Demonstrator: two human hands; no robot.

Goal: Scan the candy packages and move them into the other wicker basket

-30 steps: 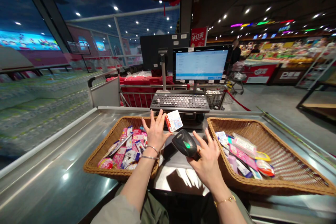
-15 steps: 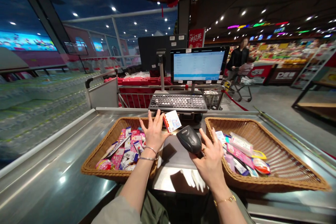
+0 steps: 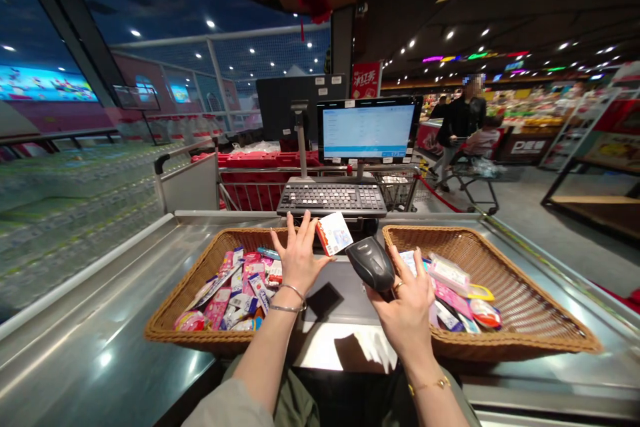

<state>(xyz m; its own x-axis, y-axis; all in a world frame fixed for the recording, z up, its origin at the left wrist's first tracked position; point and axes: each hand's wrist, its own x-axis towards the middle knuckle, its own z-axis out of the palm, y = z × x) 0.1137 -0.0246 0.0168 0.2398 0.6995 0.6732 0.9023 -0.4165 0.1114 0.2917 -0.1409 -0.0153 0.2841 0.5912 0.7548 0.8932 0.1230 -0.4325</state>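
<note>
My left hand [image 3: 299,260] grips a small white-and-red box [image 3: 334,233] between thumb and fingers, its printed side turned up. In my right hand [image 3: 407,300] is a black barcode scanner [image 3: 371,263], its head angled toward the box with a small gap between them. Both hands are over the middle of the counter, between two wicker baskets. The left basket [image 3: 170,300] holds many small packaged goods in pink, white and blue. Several packaged items lie in the near-left part of the right basket [image 3: 540,293], partly hidden by my right hand.
Beyond my hands stand a keyboard [image 3: 333,197] and a lit monitor [image 3: 369,130]. The metal counter [image 3: 100,320] runs to both sides. Behind it are metal carts and red crates [image 3: 270,159]. A person [image 3: 463,117] with a shopping cart [image 3: 483,173] is at the right.
The box and scanner have shifted slightly right, both still held. The view has turned a little right. The person with the shopping cart has come nearer.
</note>
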